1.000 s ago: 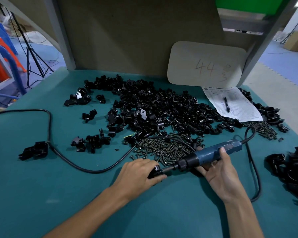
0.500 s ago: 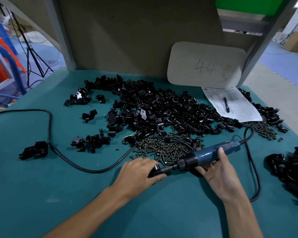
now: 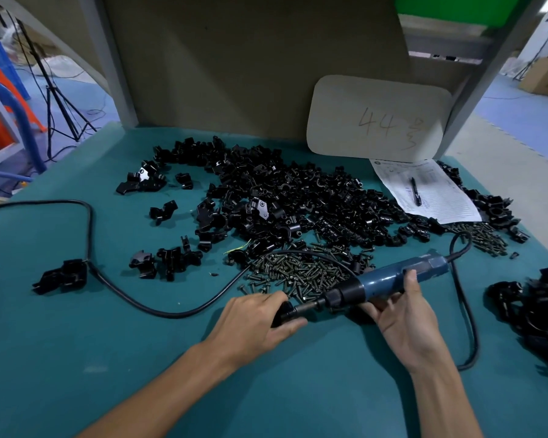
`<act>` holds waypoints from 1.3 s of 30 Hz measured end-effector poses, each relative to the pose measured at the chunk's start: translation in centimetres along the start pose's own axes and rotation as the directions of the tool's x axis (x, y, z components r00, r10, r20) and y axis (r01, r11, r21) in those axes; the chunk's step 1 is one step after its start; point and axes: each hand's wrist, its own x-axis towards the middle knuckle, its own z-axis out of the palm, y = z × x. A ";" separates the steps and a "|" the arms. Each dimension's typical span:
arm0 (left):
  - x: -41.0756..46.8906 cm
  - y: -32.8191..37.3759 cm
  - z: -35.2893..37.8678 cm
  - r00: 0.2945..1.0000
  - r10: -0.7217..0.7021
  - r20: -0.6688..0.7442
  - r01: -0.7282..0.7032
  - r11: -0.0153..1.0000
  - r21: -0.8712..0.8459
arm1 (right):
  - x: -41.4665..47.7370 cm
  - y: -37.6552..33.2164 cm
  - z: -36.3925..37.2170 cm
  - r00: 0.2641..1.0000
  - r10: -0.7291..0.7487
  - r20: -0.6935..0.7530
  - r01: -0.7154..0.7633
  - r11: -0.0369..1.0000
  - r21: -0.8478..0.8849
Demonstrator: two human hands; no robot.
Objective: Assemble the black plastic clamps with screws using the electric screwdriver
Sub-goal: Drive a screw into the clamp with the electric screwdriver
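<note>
Clamp [image 3: 281, 313] of black plastic sits low over the teal surface [image 3: 108, 358] in the left hand [image 3: 257, 322], whose fingers and thumb curl round it so that only its right end shows. The right hand [image 3: 405, 317] is wrapped round the blue body of the electric screwdriver [image 3: 389, 281], thumb on top. The tool lies nearly level, pointing left, with its bit touching the exposed end of the clamp. Just behind the two hands is a pile of dark screws [image 3: 298, 273], and behind that a broad heap of loose clamp parts [image 3: 282, 197] spreads across the middle of the surface. A black cord [image 3: 159, 308] curves over the left side, passing over a lone black piece [image 3: 62, 275]. At the far right edge lies a blurred cluster of black clamps [image 3: 532, 311]. Farther back on the right, a pen [image 3: 414, 191] rests on a printed sheet [image 3: 440, 197], beside a second scatter of screws [image 3: 484, 237]. A pale board [image 3: 377, 118] marked "44" leans against the back wall.
</note>
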 end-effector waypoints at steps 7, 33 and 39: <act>0.7 -0.3 -1.5 0.961 -0.194 0.196 0.275 0.730 -0.625 | 0.5 -2.2 2.1 0.995 -0.047 -0.091 0.059 0.989 0.135; 8.5 10.8 0.5 0.996 0.073 -0.054 -0.090 0.899 -0.429 | -6.4 -4.6 -0.5 0.901 -0.417 -0.116 0.259 0.734 -0.628; 10.1 0.8 -3.8 0.940 -0.234 -0.250 0.162 0.947 -0.277 | -8.7 -13.2 -11.0 0.665 -0.642 -0.382 -0.023 0.493 -0.870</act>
